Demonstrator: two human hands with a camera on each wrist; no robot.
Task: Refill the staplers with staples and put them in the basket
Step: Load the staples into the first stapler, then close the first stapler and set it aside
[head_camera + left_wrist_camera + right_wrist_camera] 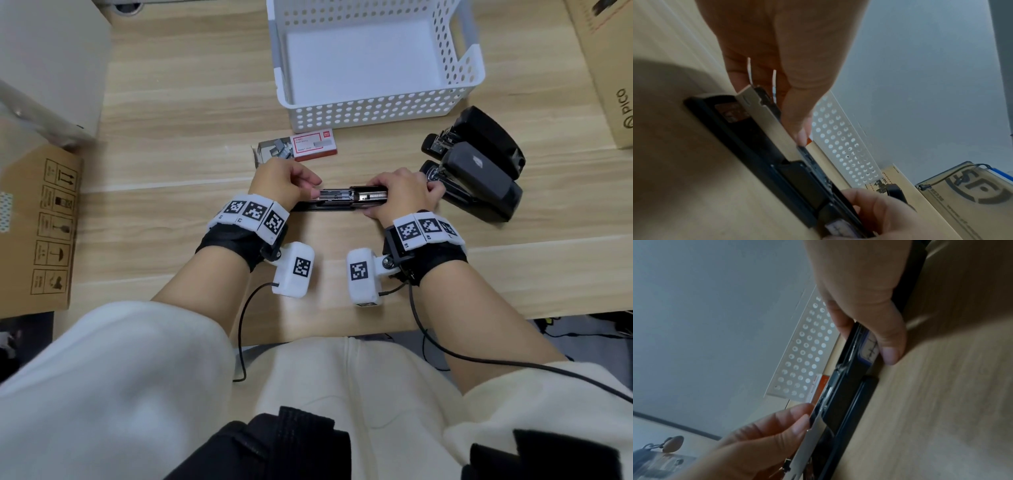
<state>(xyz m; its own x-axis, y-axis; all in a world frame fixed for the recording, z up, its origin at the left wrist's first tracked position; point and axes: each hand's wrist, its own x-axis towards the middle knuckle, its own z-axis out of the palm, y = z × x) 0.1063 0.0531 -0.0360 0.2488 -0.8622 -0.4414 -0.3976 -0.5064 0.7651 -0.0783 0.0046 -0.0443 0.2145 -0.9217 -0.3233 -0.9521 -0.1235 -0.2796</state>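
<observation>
A black stapler lies swung open flat on the table, its metal staple channel facing up. My left hand pinches the channel's left end; in the left wrist view the thumb and fingers hold the silver rail. My right hand grips the stapler's right half, thumb on the near side, fingers on the far side. An opened red and white staple box with loose staple strips lies just behind my left hand. The white perforated basket stands behind it, with nothing in it.
Two more black staplers lie close together right of my right hand. A PICO cardboard box stands at the far right and another carton at the left edge. The table's front edge is near my lap.
</observation>
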